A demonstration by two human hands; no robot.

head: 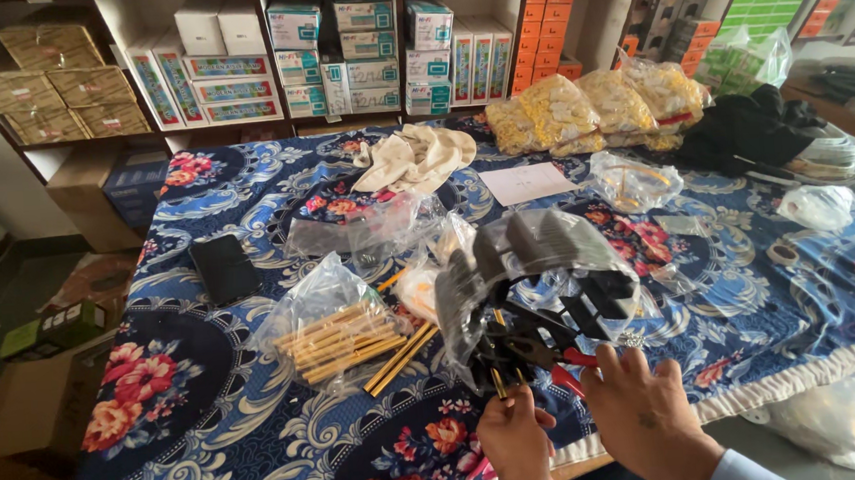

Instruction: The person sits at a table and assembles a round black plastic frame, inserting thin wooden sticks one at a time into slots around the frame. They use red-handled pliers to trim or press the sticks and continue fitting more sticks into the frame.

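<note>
My left hand is at the table's front edge, pinching thin yellow-tipped cables that hang out of a clear plastic bag of black cable bundles. Just to the right, my right hand has its fingers spread, touching black and red connector ends at the mouth of the same bag. To the left lies a clear bag of tan sticks, with a few loose sticks beside it.
A blue floral cloth covers the table. On it lie a black phone, a cream cloth, white paper, yellow bagged items and empty plastic bags. Shelves of boxes stand behind. Cardboard boxes sit on the floor at left.
</note>
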